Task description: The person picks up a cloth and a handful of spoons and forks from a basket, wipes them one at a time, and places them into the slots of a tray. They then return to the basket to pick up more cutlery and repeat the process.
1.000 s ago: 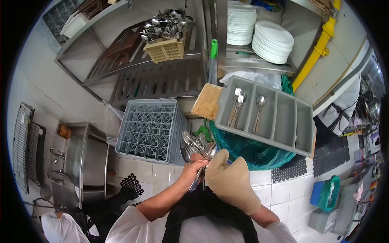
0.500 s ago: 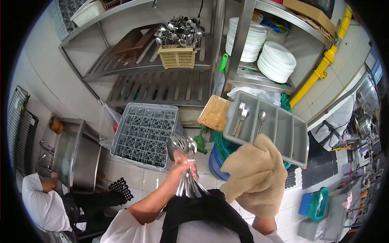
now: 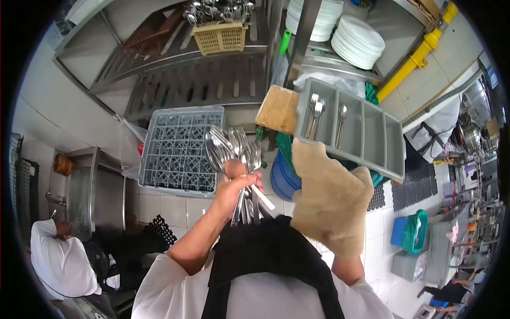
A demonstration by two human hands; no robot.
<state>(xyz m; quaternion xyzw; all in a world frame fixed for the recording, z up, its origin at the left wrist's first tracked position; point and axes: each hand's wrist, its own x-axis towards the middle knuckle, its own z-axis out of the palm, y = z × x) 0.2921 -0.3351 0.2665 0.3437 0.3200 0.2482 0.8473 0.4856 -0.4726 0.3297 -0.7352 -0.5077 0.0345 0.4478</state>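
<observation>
Fingers (image 3: 245,183) of the left hand (image 3: 231,192) are clenched round a bunch of spoons (image 3: 234,149) at mid-handle, bowls fanned up toward 11 o'clock and handle ends poking down past the fist. The bunch is held in the air before the chest, apart from everything around it. At 3 o'clock, just beside it, a beige cloth (image 3: 332,199) drapes the whole right hand; whether that hand is clenched or slack under it I cannot tell.

Outward from the spoons:
- 9 o'clock: a grey rack (image 3: 178,151).
- 1 o'clock: a wooden board (image 3: 276,109), then a grey tray (image 3: 372,133) holding two forks (image 3: 313,114) and one spoon (image 3: 341,117).
- Between spoons and cloth: a blue bin (image 3: 281,181).
- 12 o'clock, high on the shelf: a yellow basket (image 3: 220,37) of cutlery.
- 1 o'clock, further up: stacked plates (image 3: 357,41).
- 8 o'clock, well apart: another person (image 3: 58,260) bends at a sink.
</observation>
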